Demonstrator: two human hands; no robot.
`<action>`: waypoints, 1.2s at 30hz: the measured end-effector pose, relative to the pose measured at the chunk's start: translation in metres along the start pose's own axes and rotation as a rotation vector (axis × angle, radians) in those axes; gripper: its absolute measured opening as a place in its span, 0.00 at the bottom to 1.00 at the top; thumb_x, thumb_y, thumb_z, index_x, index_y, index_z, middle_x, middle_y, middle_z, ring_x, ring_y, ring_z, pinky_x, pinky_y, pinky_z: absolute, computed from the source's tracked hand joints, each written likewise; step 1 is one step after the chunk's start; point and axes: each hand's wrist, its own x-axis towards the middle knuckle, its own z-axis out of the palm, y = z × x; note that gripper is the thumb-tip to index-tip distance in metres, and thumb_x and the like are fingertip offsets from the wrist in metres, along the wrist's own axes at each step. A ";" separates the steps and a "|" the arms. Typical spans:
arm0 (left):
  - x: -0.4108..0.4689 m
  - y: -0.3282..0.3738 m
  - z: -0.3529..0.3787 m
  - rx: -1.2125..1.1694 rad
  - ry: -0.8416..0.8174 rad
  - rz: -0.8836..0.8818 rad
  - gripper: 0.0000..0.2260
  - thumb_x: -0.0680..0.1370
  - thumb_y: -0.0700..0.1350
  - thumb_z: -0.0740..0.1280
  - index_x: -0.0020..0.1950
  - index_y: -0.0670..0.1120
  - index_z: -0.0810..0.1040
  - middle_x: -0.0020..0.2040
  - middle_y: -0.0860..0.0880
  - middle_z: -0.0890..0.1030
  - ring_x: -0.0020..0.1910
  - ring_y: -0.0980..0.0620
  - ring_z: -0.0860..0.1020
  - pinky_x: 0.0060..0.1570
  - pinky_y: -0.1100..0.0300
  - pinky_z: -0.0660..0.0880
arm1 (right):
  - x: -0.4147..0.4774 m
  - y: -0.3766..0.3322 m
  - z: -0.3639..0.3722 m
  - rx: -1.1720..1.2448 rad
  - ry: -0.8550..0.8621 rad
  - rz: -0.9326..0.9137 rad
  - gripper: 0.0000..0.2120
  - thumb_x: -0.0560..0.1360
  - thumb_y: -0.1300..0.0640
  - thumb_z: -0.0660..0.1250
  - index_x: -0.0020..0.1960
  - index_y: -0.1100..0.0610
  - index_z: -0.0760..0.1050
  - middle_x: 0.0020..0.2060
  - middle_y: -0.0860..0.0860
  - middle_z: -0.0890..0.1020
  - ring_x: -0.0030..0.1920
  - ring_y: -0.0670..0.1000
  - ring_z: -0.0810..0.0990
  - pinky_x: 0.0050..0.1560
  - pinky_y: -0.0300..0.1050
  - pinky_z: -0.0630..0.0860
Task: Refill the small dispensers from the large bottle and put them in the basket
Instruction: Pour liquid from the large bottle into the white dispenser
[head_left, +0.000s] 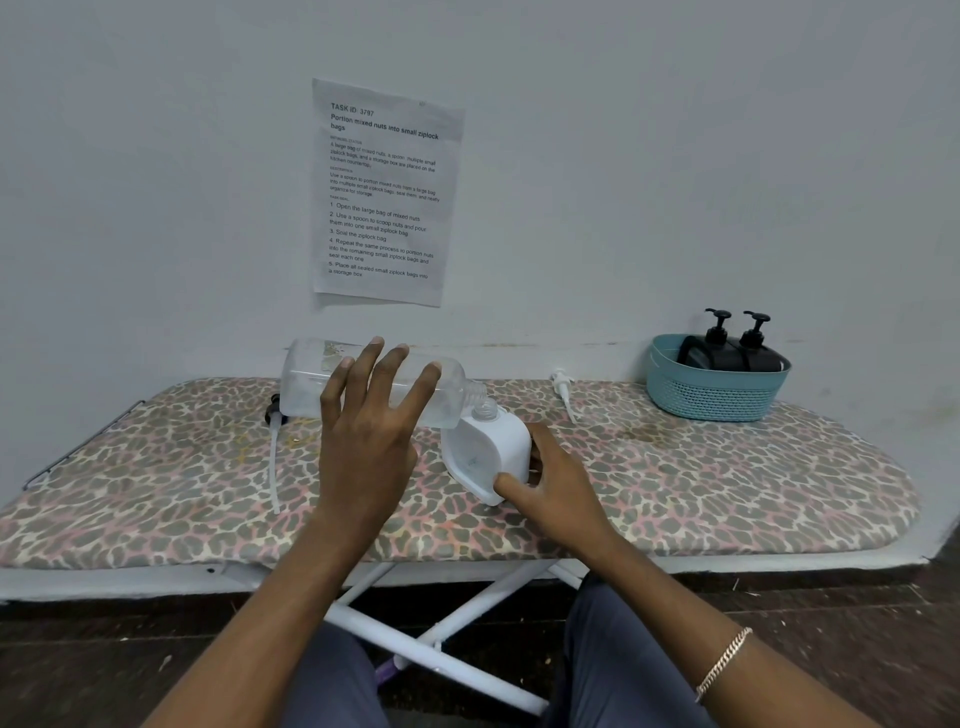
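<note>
Covering the whole work surface, a leopard-print padded ironing board (727, 483) is set against a plain pale wall, a printed paper sheet (387, 192) taped above it. At centre, a large clear plastic bottle (311, 382) is held tipped on its side by the left hand (363, 441), fingers spread across it, its neck met with the mouth of a small white square dispenser (488, 452). That dispenser is gripped at its base by the right hand (556, 493), fingers curled. At 2 o'clock, near the board's far edge, a teal plastic basket (717, 395) is filled with two black pump dispensers (732, 348). Bare board is seen toward 3 and 9 o'clock.
</note>
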 end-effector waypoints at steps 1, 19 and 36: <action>0.000 0.000 0.000 0.001 0.000 0.002 0.37 0.65 0.24 0.67 0.70 0.47 0.79 0.71 0.40 0.77 0.76 0.36 0.70 0.76 0.43 0.57 | 0.000 0.000 0.000 0.001 0.000 0.000 0.29 0.73 0.50 0.75 0.71 0.43 0.69 0.58 0.42 0.80 0.54 0.40 0.81 0.47 0.46 0.85; 0.001 0.000 0.000 -0.001 -0.002 0.004 0.37 0.64 0.24 0.67 0.71 0.47 0.79 0.71 0.40 0.77 0.76 0.37 0.70 0.76 0.44 0.57 | 0.000 0.000 0.001 0.006 -0.001 0.007 0.29 0.72 0.49 0.74 0.71 0.44 0.69 0.58 0.43 0.81 0.54 0.41 0.82 0.47 0.48 0.85; 0.002 0.000 -0.001 0.011 -0.011 0.020 0.36 0.65 0.24 0.65 0.70 0.47 0.79 0.71 0.39 0.77 0.76 0.37 0.70 0.75 0.43 0.58 | 0.000 -0.001 0.000 0.009 -0.004 0.002 0.30 0.73 0.50 0.74 0.72 0.43 0.68 0.58 0.41 0.80 0.54 0.39 0.81 0.47 0.45 0.85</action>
